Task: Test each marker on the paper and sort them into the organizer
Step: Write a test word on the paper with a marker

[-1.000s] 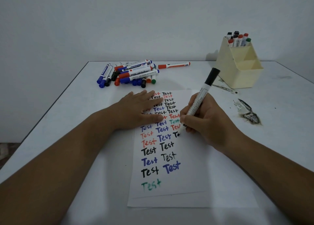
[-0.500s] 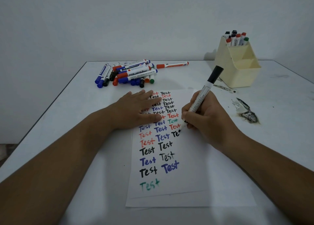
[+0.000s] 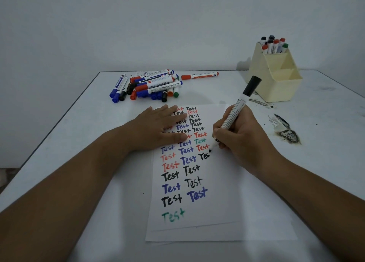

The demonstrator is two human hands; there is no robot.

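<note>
Black marker (image 3: pixel 235 115) in right hand (image 3: pixel 243 137), paper (image 3: pixel 227 192)

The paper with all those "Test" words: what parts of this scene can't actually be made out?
Head view only:
- Paper: the left hand covers the upper-left words.
- Black marker: the right hand wraps its lower barrel; its label is too small to read.
- Organizer: its walls hide the stored markers' bodies.
- Marker pile: lower markers are buried.

A white table (image 3: pixel 83 135) carries paper (image 3: pixel 221 206), a marker pile (image 3: pixel 148 85) and an organizer (image 3: pixel 276 83).
</note>
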